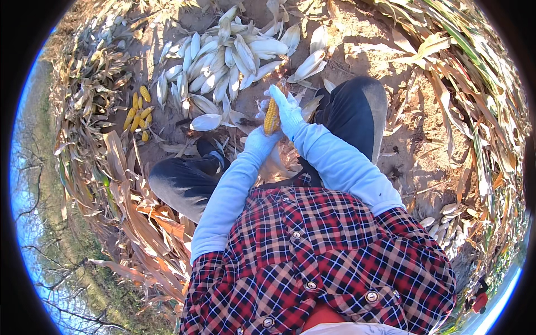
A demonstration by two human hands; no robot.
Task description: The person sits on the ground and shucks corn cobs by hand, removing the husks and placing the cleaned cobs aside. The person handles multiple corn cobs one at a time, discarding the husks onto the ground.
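A yellow ear of corn [271, 117], its kernels bare along the side facing me, is held between my two gloved hands. My left hand [260, 141], in a white glove, grips its lower end. My right hand [288, 109], gloved too, is closed along its right side and covers part of the upper end. Pale husk shreds show around the fingers; whether they are still attached to the ear I cannot tell. Beyond my hands lies a heap of ears in dry husks [226, 54]. One husked-over ear [206, 122] rests on the soil left of my left hand.
Several bare yellow ears [136, 115] lie in a small pile at the left. Dry corn stalks [477, 83] bank up on the right, with more dry leaves [138, 222] at lower left. My bent legs [356, 113] flank the work. More pale ears [450, 226] lie behind at right.
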